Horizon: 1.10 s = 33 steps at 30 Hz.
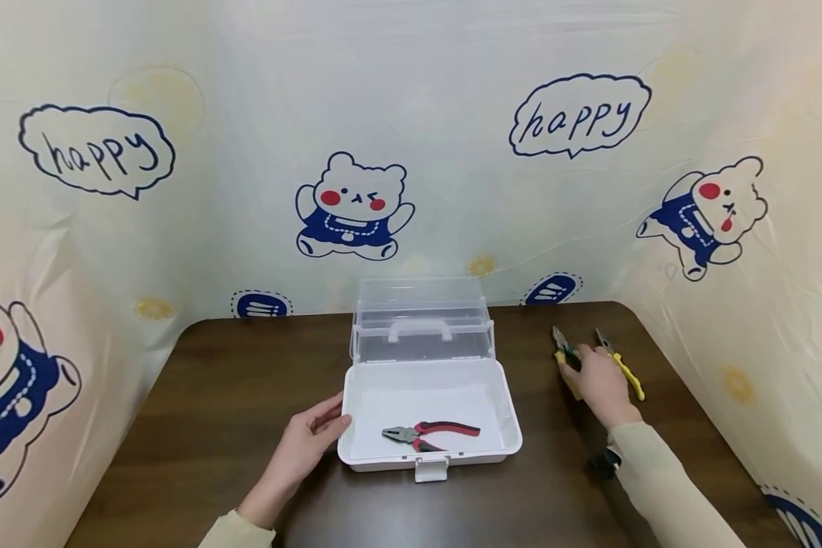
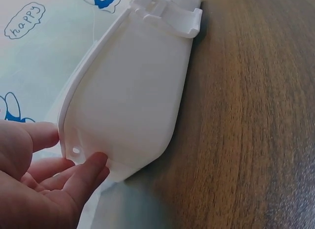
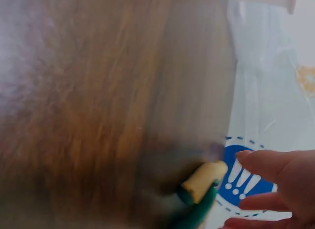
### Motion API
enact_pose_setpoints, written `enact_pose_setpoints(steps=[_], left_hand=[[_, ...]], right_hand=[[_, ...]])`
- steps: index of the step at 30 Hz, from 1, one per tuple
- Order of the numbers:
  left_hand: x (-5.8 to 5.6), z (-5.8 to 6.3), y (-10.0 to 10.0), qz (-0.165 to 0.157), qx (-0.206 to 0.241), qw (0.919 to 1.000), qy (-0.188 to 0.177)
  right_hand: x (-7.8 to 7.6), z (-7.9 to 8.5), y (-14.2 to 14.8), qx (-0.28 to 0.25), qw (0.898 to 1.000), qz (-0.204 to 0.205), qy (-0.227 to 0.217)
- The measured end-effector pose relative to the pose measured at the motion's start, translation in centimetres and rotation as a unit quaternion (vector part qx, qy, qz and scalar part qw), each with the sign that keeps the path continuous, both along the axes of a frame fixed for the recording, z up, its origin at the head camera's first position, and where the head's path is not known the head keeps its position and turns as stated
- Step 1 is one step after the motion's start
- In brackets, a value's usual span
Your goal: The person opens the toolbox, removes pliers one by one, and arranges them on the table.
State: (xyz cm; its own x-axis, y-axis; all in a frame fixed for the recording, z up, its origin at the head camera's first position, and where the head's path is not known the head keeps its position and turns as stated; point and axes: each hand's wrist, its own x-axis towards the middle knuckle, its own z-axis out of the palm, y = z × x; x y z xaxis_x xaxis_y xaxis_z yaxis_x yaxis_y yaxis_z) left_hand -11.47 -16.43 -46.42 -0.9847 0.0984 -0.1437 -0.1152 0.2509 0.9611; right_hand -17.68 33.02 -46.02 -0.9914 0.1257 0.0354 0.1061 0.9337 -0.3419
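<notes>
A white toolbox lies with its clear lid raised at the back. Inside it rest red-and-black combination pliers. My left hand holds the toolbox at its front left corner; in the left wrist view, the fingers meet the rim and outer wall. On the right, my right hand reaches over pliers with green-and-yellow handles, partly hiding them. In the right wrist view its thumb and fingers are spread beside the handles. Yellow-handled long-nose pliers lie just right of that hand.
The dark wooden table has its far edge against a patterned curtain, which also hangs at both sides. A white latch juts from the toolbox's front. A dark band sits at the right wrist.
</notes>
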Motion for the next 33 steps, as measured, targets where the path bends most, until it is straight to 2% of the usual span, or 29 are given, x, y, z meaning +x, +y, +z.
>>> enact_pose_setpoints(steps=[4,7,12,18,24,33], left_hand=[[0.4,0.2,0.2,0.002,0.007,1.0,0.004],[0.6,0.3,0.3,0.0,0.009,0.9999,0.006],[0.7,0.3,0.3,-0.004,0.009,0.9999,0.011],[0.4,0.2,0.0,0.001,0.005,0.9998,0.02],[0.1,0.0,-0.1,-0.003,-0.006,0.9999,0.013],[0.1,-0.8,-0.1,0.001,0.014,0.9999,0.007]], right_hand=[[1.2,1.5,-0.3,-0.018,0.998,0.026,0.047],[2.2,2.8,-0.8,-0.049,0.997,0.041,0.046],[3.7,4.5,-2.4,-0.068,0.993,0.08,0.061],[4.3,6.2,-5.4,-0.086,0.982,0.14,0.094],[4.2,6.5,-7.9,-0.074,0.979,0.163,0.101],[4.9,6.1,-11.0,-0.069,0.969,0.219,0.092]])
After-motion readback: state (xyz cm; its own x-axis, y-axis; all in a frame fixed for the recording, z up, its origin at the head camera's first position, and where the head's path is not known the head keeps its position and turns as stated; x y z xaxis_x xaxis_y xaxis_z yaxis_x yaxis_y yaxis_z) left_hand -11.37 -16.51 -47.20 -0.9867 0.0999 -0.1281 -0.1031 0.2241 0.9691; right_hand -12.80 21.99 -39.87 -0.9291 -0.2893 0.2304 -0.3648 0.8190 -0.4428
